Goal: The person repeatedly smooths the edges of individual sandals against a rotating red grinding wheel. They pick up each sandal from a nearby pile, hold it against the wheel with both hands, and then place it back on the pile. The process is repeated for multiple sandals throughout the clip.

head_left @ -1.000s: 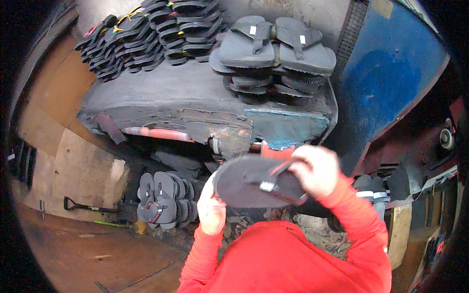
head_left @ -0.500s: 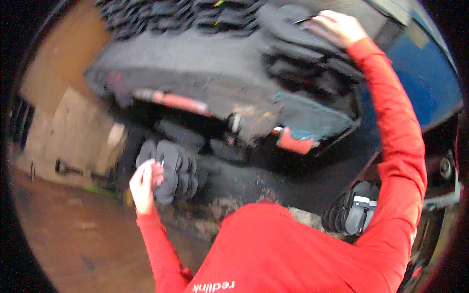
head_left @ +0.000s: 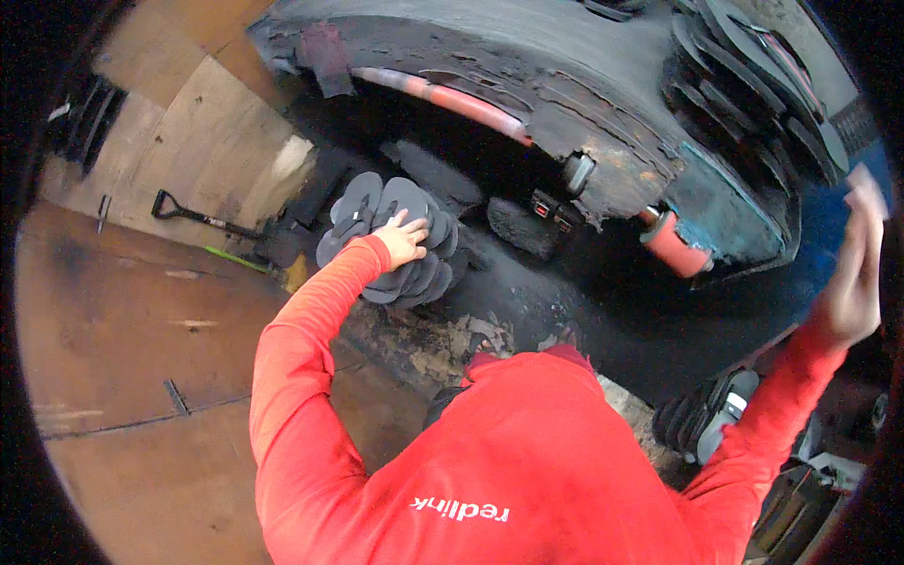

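My left hand (head_left: 403, 243) rests on a stack of grey flip-flops (head_left: 363, 207) on the floor beneath the bench, its fingers spread over the top sandals. My right hand (head_left: 852, 268) is raised at the right with its fingers stretched out and nothing visible in it, just below the tall pile of black flip-flops (head_left: 716, 85) on the bench's right end. The top sandal of that pile has a red-lined strap. The bench (head_left: 471, 42) has a worn, blackened front with red rollers (head_left: 673, 245) showing underneath.
Brown boards (head_left: 141, 320) cover the left side, where a black-handled tool (head_left: 193, 212) lies beside a green stick (head_left: 235, 259). More flip-flops (head_left: 706, 419) are stacked at lower right. A blue panel (head_left: 862, 169) stands at the right edge, and my feet show below the bench.
The flip-flop held in both hands moved to the upper-right pile, and my right hand has let go. My left hand has reached onto the grey stack. The view has shifted, raising that stack in frame.
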Demonstrator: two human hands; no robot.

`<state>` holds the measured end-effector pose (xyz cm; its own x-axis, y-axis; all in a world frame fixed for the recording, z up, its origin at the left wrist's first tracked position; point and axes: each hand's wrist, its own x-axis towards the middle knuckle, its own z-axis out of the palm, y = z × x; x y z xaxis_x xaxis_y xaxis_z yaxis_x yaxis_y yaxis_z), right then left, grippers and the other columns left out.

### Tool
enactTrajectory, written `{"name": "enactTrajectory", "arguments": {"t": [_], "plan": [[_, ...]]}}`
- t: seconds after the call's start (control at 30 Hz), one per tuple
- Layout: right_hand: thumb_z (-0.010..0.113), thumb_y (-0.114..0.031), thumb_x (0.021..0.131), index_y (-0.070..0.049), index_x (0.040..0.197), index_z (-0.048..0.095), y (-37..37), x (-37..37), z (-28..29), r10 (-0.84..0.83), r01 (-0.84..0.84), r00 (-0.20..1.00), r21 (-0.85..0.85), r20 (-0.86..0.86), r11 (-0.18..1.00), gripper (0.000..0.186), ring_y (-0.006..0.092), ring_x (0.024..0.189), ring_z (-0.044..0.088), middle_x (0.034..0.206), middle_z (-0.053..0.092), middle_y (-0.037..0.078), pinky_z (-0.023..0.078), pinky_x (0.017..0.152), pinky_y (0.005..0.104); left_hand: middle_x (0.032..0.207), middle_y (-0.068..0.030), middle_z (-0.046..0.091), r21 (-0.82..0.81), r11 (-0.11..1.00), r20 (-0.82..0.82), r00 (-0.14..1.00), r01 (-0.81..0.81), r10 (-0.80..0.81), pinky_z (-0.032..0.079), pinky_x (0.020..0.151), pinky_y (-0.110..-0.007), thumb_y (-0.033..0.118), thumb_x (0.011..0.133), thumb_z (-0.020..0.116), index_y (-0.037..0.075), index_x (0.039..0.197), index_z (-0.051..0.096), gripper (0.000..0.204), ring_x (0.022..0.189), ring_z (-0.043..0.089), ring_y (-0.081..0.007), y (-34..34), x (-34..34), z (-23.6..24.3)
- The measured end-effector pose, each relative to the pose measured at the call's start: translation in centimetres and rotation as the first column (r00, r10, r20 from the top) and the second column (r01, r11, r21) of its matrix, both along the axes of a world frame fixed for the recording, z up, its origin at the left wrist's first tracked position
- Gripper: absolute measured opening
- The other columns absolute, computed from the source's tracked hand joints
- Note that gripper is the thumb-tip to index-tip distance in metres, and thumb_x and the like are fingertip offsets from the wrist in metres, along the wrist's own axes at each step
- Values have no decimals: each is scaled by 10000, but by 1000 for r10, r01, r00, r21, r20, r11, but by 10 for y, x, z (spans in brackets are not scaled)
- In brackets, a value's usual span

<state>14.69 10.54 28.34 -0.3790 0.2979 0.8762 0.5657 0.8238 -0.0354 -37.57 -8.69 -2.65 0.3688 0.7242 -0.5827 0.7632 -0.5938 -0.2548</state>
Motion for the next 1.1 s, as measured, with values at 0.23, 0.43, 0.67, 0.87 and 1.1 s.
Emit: {"name": "enactTrajectory", "arguments": {"t": [0.23, 0.43, 0.67, 0.87, 1.1], "plan": [[848, -373, 765, -58, 1433, 512, -139, -101, -259, 423, -107, 904, -924, 62, 366, 812, 363, 1301, 515, 1403, 535, 209, 413, 1099, 429, 895, -198, 688, -196, 934, 706, 618, -300, 346, 540, 757, -462, 260, 843, 775, 47, 1108, 512, 429, 850, 677, -433, 43, 96, 40], [888, -456, 570, -38, 1582, 143, -147, -83, -353, -66, 144, 990, -883, 128, 446, 1324, 515, 1399, 301, 1558, 213, 320, 306, 1152, 541, 850, -62, 677, -481, 666, 871, -400, -569, 287, 530, 749, -304, 191, 850, 794, 13, 1110, 614, 363, 790, 636, -143, 66, 276, 3], [751, -58, 707, -25, 1535, 297, -109, -54, -356, -57, -10, 997, -814, -52, 580, 945, 507, 1495, 148, 1619, 140, 303, 248, 1173, 609, 1045, -90, 750, -542, 567, 840, -408, -621, 357, 529, 846, -262, 181, 894, 757, -24, 1158, 698, 340, 931, 664, -94, 93, 342, 20], [746, -58, 761, -34, 1563, 241, -96, -48, -353, 64, -232, 971, -840, -231, 490, 948, 505, 1486, 173, 1625, 126, 296, 321, 1182, 499, 965, -119, 762, -299, 570, 929, -98, -766, 356, 550, 795, -282, 172, 903, 738, 1, 1131, 711, 287, 866, 699, -111, 113, 351, 35], [797, -160, 772, -122, 1548, 330, -81, -29, -338, 111, -231, 972, -907, -205, 351, 907, 476, 1486, 198, 1642, 160, 226, 368, 1161, 479, 962, -128, 760, -392, 523, 894, -178, -757, 411, 547, 787, -293, 212, 925, 711, -6, 1121, 717, 293, 857, 696, -124, 120, 358, 38]]}}
